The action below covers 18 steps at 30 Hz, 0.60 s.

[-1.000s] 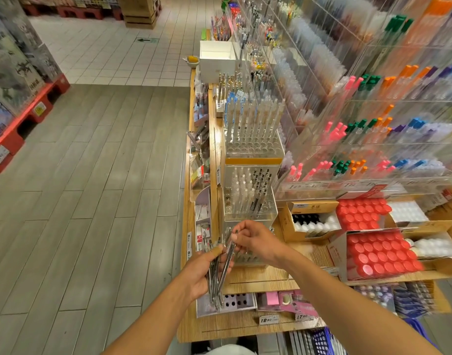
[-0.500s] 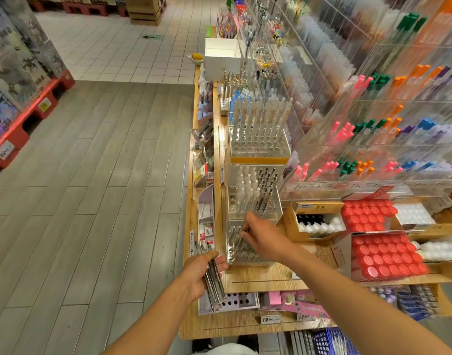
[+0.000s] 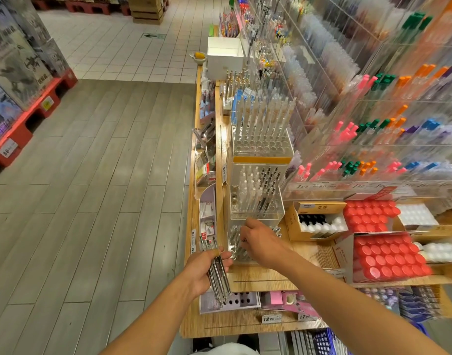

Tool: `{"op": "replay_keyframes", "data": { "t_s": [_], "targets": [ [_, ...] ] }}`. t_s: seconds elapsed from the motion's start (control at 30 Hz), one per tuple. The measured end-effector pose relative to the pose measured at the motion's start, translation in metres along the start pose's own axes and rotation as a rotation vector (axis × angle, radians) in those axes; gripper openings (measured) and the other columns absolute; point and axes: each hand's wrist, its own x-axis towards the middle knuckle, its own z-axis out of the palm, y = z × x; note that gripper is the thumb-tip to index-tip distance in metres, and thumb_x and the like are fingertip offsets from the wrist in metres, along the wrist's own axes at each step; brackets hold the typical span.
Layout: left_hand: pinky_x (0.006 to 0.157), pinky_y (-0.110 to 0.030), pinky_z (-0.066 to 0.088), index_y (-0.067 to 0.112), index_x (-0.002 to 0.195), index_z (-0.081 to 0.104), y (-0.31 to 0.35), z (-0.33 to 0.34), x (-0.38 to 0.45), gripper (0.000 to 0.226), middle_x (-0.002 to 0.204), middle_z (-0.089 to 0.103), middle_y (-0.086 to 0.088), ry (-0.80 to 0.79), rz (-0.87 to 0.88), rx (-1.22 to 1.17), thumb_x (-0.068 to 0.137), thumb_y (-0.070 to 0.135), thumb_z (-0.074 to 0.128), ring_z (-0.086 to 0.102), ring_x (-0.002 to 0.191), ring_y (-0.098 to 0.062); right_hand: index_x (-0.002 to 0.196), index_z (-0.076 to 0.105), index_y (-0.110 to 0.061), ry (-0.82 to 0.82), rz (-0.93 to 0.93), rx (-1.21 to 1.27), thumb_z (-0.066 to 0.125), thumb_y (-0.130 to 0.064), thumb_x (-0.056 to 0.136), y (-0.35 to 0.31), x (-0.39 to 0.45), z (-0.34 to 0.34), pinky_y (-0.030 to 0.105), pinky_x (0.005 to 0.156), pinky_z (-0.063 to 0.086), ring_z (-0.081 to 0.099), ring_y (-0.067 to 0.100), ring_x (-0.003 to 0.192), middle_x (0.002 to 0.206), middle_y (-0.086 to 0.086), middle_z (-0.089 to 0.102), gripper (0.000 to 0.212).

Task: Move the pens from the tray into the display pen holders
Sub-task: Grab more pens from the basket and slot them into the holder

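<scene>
- Firmly, a bundle of clear pens (image 3: 217, 274) is clasped in the left hand (image 3: 203, 271), fingers curled round the barrels, over the near left edge of the wooden shelf (image 3: 258, 278).
- A small dark pen tip appears to be pinched by the right hand (image 3: 260, 245), which is lowered over the nearest clear pen holder (image 3: 236, 248); the pen itself is mostly hidden by the fingers.
- Behind that holder, a second clear holder (image 3: 255, 198) is partly filled with dark and clear pens, and a third holder (image 3: 262, 139), trimmed with an orange band, is stocked with white pens.
- Price tags reading "12.00" (image 3: 271, 319) and "17" (image 3: 305, 316) are fixed to the near shelf lip; "1.00" can be made out on the strip under the coloured pens at the right, the rest being blurred.
- A cardboard box (image 3: 319, 208) at the right is printed with characters too small to be read.
- Red-capped items (image 3: 386, 257) are packed in boxes at the near right.
- Open room is given by the grey plank floor (image 3: 91, 201) on the left of the shelf edge; red pallets (image 3: 27, 121) are set well apart at the far left.
</scene>
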Motion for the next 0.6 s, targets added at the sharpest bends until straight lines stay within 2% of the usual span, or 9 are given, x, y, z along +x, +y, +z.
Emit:
{"op": "replay_keyframes", "data": {
  "t_s": [0.13,0.23,0.33,0.47,0.6],
  "targets": [
    [0.061,-0.031,0.06,-0.005,0.114,0.061,0.0,0.0,-0.001,0.019,0.099,0.076,-0.018,-0.027,0.018,0.051,0.098,0.004,0.056,0.073,0.079,-0.025,0.082,0.067,-0.006,0.014,0.023,-0.015,0.063,-0.004,0.084,-0.005,0.007,0.006,0.023,0.061,0.031,0.039,0.015,0.071,0.082,0.001,0.049,0.005],
    [0.059,-0.029,0.058,-0.007,0.115,0.061,-0.002,0.001,-0.002,0.023,0.102,0.076,-0.016,-0.05,0.024,0.071,0.097,0.007,0.059,0.073,0.081,-0.024,0.085,0.07,-0.008,-0.001,0.073,0.021,0.065,-0.007,0.084,-0.004,0.01,0.004,0.025,0.065,0.041,0.05,0.017,0.073,0.088,0.001,0.053,0.005],
    [0.055,-0.028,0.058,-0.006,0.116,0.06,-0.002,0.002,-0.005,0.029,0.104,0.075,-0.018,-0.087,0.03,0.035,0.092,0.011,0.064,0.072,0.073,-0.022,0.093,0.071,-0.012,-0.024,0.101,0.095,0.064,-0.017,0.087,-0.004,0.009,0.001,0.033,0.078,0.05,0.06,0.021,0.086,0.098,0.005,0.059,0.01],
    [0.053,-0.026,0.056,-0.004,0.117,0.062,0.0,0.003,-0.007,0.045,0.106,0.074,-0.02,-0.155,0.061,0.021,0.079,0.018,0.073,0.07,0.067,-0.019,0.101,0.068,-0.017,-0.063,0.27,0.529,0.062,-0.031,0.093,-0.006,0.006,-0.007,0.033,0.078,0.053,0.064,0.016,0.084,0.093,0.0,0.068,0.017],
    [0.054,-0.027,0.056,-0.001,0.12,0.06,-0.001,0.007,-0.01,0.049,0.107,0.073,-0.021,-0.189,0.071,0.019,0.079,0.021,0.074,0.068,0.066,-0.02,0.093,0.065,-0.014,-0.137,0.415,0.891,0.063,-0.03,0.094,-0.012,0.002,-0.016,0.034,0.067,0.048,0.057,0.017,0.072,0.08,0.005,0.063,0.016]
  ]
}}
